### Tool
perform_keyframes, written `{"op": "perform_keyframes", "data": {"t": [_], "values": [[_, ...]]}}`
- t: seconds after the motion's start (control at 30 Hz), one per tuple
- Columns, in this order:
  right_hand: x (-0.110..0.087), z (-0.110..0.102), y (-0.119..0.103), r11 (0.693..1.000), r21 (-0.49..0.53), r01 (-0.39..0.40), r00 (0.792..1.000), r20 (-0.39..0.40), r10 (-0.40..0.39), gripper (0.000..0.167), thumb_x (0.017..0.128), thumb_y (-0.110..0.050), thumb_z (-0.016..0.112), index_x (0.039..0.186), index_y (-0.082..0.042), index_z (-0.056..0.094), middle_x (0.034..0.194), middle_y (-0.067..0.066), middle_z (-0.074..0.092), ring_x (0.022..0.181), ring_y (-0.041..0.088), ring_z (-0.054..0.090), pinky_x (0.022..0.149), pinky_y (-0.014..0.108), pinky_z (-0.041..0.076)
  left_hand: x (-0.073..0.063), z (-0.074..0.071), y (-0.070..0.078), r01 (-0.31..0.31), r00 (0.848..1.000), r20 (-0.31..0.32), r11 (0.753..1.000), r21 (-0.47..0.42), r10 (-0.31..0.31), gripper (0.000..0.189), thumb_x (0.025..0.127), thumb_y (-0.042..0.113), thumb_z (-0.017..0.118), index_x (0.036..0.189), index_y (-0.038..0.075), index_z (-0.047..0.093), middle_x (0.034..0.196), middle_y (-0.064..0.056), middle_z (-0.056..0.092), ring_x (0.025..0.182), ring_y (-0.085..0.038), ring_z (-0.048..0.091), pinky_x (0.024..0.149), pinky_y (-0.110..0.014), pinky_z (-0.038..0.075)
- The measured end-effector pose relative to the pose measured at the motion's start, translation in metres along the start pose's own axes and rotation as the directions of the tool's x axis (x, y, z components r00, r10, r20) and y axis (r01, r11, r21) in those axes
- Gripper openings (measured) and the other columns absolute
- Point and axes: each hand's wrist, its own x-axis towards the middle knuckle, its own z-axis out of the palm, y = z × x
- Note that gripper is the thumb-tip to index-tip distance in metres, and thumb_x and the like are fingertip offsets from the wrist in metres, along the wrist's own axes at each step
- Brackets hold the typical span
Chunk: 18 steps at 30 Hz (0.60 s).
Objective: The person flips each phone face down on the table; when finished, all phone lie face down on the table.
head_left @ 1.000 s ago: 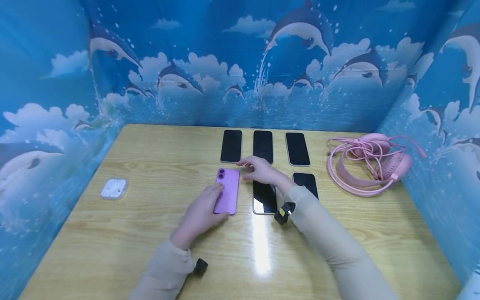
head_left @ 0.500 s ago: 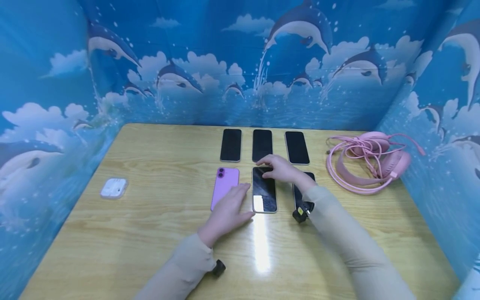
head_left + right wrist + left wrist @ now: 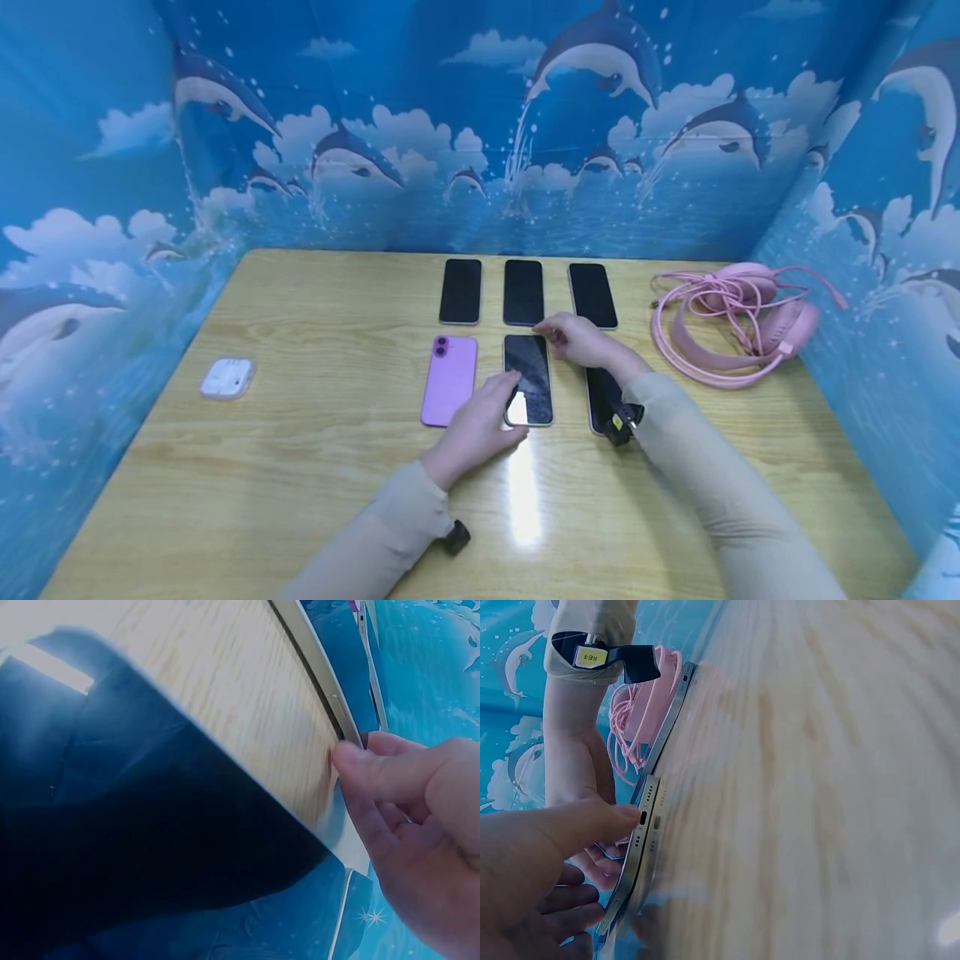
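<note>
The only label which I can find is a yellow label [image 3: 590, 658], fixed on the black device [image 3: 640, 664] at the right wrist; it has small dark marks, upside down in the left wrist view, and I cannot read them.

The middle phone [image 3: 531, 383] lies face up in the near row, and its dark screen reflects a white light. The left hand [image 3: 474, 423] has its fingers spread at the left side of this phone, with the thumb touching the near end, beside the port. The right hand [image 3: 587, 343] is at the far right corner, with thumb and bent fingers touching the edges; whether it truly pinches the corner, I cannot tell.

To the left is a purple phone [image 3: 448, 379], back upward, with two lenses. To the right is a dark phone [image 3: 602, 396], partly hidden by the right arm. Three more phones [image 3: 461, 292] make the far row.

The table [image 3: 322, 317] is of pale wood grain, glossy, with a bright strip of light at the near side. A clear case [image 3: 227, 378] lies at left, a pink headset [image 3: 787, 325] with coiled cable at far right. Blue cloth [image 3: 420, 217] with dolphins and clouds surrounds the table.
</note>
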Motion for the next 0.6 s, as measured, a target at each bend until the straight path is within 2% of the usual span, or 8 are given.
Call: {"op": "perform_keyframes", "data": {"t": [0.23, 0.47, 0.6], "values": [[0.0, 0.0, 0.005, 1.0, -0.002, -0.017, 0.998, 0.056, 0.017, 0.054, 0.079, 0.001, 0.075, 0.13, 0.0, 0.057, 0.106, 0.012, 0.056, 0.091, 0.023, 0.053, 0.082, 0.038, 0.052, 0.001, 0.004, -0.001, -0.008, 1.0, -0.017, 0.999, 0.035, 0.008, 0.078, 0.079, 0.024, 0.077, 0.142, -0.001, 0.039, 0.143, -0.014, 0.044, 0.131, -0.025, 0.042, 0.109, -0.036, 0.035], [0.002, 0.0, 0.011, 1.0, 0.0, 0.016, 0.998, 0.055, -0.016, 0.054, 0.076, -0.005, 0.08, 0.125, 0.002, 0.06, 0.102, 0.011, 0.057, 0.089, 0.022, 0.054, 0.079, 0.034, 0.052, 0.001, 0.005, -0.003, -0.026, 1.0, -0.015, 0.999, 0.032, 0.027, 0.072, 0.08, 0.022, 0.076, 0.14, 0.001, 0.043, 0.14, -0.014, 0.047, 0.13, -0.025, 0.043, 0.11, -0.036, 0.034], [0.001, -0.003, 0.014, 0.999, 0.022, 0.039, 0.998, 0.055, -0.04, 0.052, 0.074, -0.006, 0.081, 0.121, 0.003, 0.062, 0.098, 0.01, 0.057, 0.087, 0.021, 0.055, 0.077, 0.033, 0.052, 0.001, 0.004, -0.004, -0.027, 1.0, 0.007, 0.999, 0.018, 0.027, 0.072, 0.081, 0.023, 0.075, 0.141, 0.002, 0.043, 0.143, -0.014, 0.045, 0.132, -0.026, 0.041, 0.112, -0.036, 0.031]]}}
